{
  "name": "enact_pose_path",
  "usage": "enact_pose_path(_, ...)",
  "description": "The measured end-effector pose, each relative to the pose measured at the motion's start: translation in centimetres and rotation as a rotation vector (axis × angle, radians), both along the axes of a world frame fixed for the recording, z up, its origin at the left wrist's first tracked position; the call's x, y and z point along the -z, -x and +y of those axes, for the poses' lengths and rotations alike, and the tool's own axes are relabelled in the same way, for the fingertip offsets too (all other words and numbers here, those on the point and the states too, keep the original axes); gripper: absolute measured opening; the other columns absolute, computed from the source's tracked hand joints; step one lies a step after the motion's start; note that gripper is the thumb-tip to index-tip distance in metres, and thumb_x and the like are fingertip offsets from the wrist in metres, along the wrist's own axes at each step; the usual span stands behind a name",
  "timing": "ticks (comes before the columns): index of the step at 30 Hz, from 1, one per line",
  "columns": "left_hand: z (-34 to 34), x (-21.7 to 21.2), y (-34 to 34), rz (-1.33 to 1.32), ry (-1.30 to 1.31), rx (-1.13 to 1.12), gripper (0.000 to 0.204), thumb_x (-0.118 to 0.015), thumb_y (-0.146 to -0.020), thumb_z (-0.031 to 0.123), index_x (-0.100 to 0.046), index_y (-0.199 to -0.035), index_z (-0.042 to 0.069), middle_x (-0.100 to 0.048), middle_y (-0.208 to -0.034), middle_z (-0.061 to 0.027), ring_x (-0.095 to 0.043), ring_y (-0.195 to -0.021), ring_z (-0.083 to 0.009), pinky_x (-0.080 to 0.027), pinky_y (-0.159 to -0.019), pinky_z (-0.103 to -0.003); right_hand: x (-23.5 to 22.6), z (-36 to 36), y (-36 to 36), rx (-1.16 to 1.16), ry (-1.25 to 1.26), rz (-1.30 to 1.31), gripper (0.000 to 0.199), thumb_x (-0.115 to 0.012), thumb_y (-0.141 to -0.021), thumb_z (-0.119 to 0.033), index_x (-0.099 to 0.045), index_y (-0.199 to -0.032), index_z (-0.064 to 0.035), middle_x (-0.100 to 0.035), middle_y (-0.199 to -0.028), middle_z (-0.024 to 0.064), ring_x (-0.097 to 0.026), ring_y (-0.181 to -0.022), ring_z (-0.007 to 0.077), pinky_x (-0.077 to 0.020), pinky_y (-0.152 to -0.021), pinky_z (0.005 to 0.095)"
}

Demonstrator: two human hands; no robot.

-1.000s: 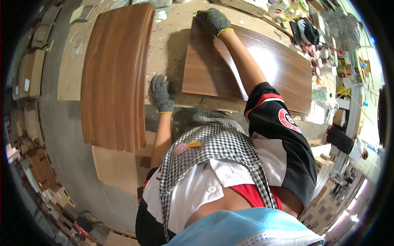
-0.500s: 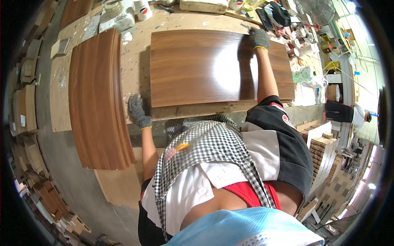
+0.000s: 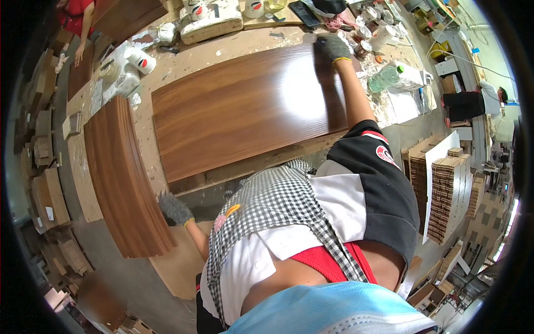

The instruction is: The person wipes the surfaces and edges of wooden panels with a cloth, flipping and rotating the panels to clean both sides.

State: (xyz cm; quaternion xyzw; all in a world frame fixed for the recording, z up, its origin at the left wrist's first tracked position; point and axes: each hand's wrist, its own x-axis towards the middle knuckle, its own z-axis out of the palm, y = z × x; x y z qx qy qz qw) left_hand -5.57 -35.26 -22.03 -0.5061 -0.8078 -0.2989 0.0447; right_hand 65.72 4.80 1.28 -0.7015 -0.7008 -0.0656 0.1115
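A wide brown wood-grain panel (image 3: 239, 111) lies on the worktable in front of me, with a bright glare on its right half. My right hand (image 3: 334, 48), in a dark grey knit glove, is closed over the panel's far edge near its right end; the fingertips are partly hidden. To the left is a stack of several narrower matching boards (image 3: 119, 183), jutting over the table's near edge. My left hand (image 3: 177, 210), gloved the same way, is beside the stack's right side, fingers stretched toward the boards. Whether they touch cannot be made out.
Paper cups (image 3: 140, 60), a plaster-smeared block (image 3: 211, 25), small pots (image 3: 364, 49) and a green plastic bottle (image 3: 385, 79) stand around the panel. A person in red (image 3: 75, 19) is at the far left. Stacked cardboard (image 3: 445, 195) stands on the right.
My view has turned. The panel now lies closer to the left stack and at a slant. My left hand is lower along the stack. A person in red has come into view.
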Motion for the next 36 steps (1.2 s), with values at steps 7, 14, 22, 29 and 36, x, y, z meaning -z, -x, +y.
enact_pose_path(7,-2.0,-7.3,-1.9,-0.074,0.093,-0.233,0.037,-0.041,-0.106,0.018,-0.062,-0.13,-0.001,-0.061,-0.134,-0.0181,-0.054,-0.127,-0.0323,-0.038,-0.113,-0.042,1.5,1.7,-13.2,0.186,0.15,0.007,0.033,-0.059,-0.089,-0.038,-0.074,-0.111,-0.0184,-0.07,-0.114,0.0175,-0.066,-0.106,0.0365,-0.0512,-0.093,0.047)
enact_pose_path(14,4.4,-15.1,-7.4,-0.24,-0.019,-0.139,0.037,-0.04,-0.106,0.017,-0.061,-0.132,-0.001,-0.061,-0.136,-0.0163,-0.054,-0.129,-0.0295,-0.037,-0.114,-0.038,6.5,-0.9,-15.1,0.201,0.379,0.179,0.049,-0.058,-0.094,-0.049,-0.071,-0.122,-0.0104,-0.06,-0.133,0.024,-0.056,-0.123,0.0393,-0.0452,-0.102,0.0468)
enact_pose_path(22,12.6,-18.0,-10.7,-0.262,-0.267,0.043,0.035,-0.056,-0.102,0.025,-0.063,-0.123,-0.002,-0.064,-0.125,-0.0172,-0.059,-0.118,-0.0327,-0.045,-0.104,-0.04,4.6,-24.0,-13.1,0.116,0.294,0.223,0.04,-0.056,-0.095,-0.028,-0.064,-0.129,-0.0089,-0.067,-0.124,0.0182,-0.064,-0.112,0.0363,-0.0506,-0.093,0.043)
enact_pose_path(29,18.8,-17.5,-9.9,-0.042,0.06,0.001,0.057,-0.056,-0.098,0.044,-0.059,-0.129,-0.003,-0.06,-0.129,-0.0274,-0.054,-0.124,-0.0403,-0.042,-0.108,-0.046,7.1,-27.6,-12.7,0.187,0.227,0.039,0.049,-0.05,-0.099,-0.033,-0.057,-0.135,-0.0014,-0.057,-0.134,0.0221,-0.054,-0.123,0.0364,-0.0431,-0.102,0.0427)
enact_pose_path(36,19.7,-17.4,-10.7,-0.068,0.307,-0.061,0.076,-0.046,-0.1,0.056,-0.04,-0.148,-0.002,-0.045,-0.148,-0.0287,-0.045,-0.135,-0.0428,-0.036,-0.114,-0.048,-8.0,-22.6,-4.8,0.127,0.152,0.752,0.038,-0.062,-0.096,-0.02,-0.064,-0.127,0.002,-0.072,-0.106,0.0151,-0.065,-0.09,0.02,-0.0525,-0.082,0.0328)
